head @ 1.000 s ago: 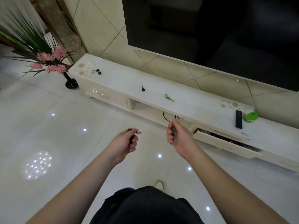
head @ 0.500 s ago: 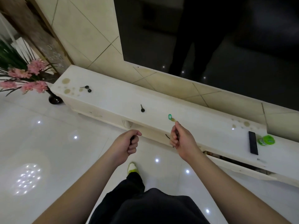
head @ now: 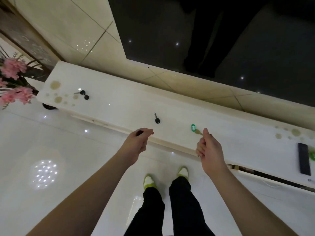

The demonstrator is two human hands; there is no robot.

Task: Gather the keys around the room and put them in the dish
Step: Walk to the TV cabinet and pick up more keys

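Hands both fisted, left (head: 136, 143) pinching a dark object (head: 139, 133), right (head: 208, 148) contents unclear, three keys on cabinet (head: 119, 106)

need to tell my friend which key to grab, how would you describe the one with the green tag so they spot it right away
Look at the long white TV cabinet under the dark screen. On its top, near the front edge and just ahead of the right hand, lies the key with the green tag. The black-headed key to its left and the pair of black keys at the far left have no tag.

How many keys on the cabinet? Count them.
4: two black keys at left end, one black key mid-top, a green-tagged key by the right hand. More may be hidden.
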